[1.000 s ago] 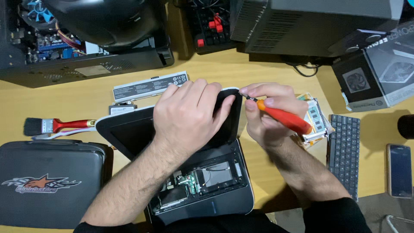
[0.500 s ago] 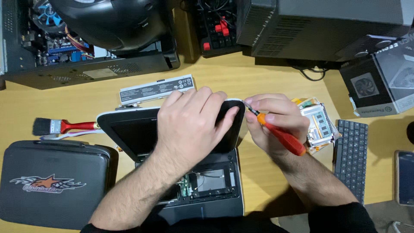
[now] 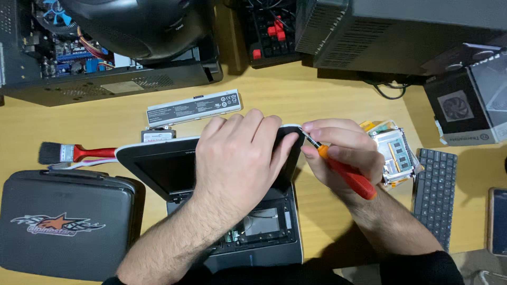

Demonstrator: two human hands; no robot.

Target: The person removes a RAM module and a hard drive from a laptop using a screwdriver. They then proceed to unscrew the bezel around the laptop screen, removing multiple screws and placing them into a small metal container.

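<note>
While left hand point(image 3: 240, 158) clamps laptop lid point(image 3: 158, 163), right hand point(image 3: 343, 155) tight around screwdriver point(image 3: 346, 177).

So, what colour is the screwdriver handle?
Orange-red; the screwdriver shows best in the head view, in the right hand.

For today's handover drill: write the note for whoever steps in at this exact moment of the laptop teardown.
Left hand grips the top edge of the laptop lid, holding it up.
Right hand holds an orange-handled screwdriver, tip at the lid's upper right corner.
Done: keyboard off and lying at the right, base internals exposed, battery out behind the lid.
Left: the work at that lid corner is not finished.
</note>
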